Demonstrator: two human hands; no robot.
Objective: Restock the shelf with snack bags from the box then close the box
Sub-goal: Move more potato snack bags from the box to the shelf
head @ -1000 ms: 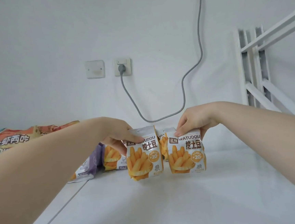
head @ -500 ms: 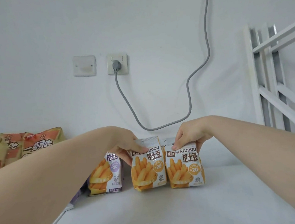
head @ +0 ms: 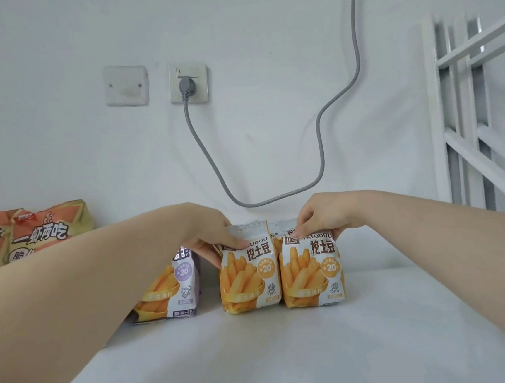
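Two white-and-orange fries snack bags stand upright side by side on the white shelf [head: 290,356]. My left hand [head: 209,234] pinches the top of the left bag [head: 248,278]. My right hand [head: 323,215] pinches the top of the right bag [head: 312,273]. More orange bags show just behind their tops. A purple-trimmed fries bag [head: 174,286] stands to the left, partly hidden by my left forearm. The box is out of view.
Orange shrimp-snack bags [head: 32,235] stand at the far left of the shelf. On the wall behind are a socket with a grey plug [head: 188,84] and a hanging cable [head: 319,130]. A white metal frame [head: 476,116] rises at the right.
Both bags came down from slightly lifted onto the shelf and now stand side by side. The view has shifted right and closer; the purple-trimmed bag shows more fully.
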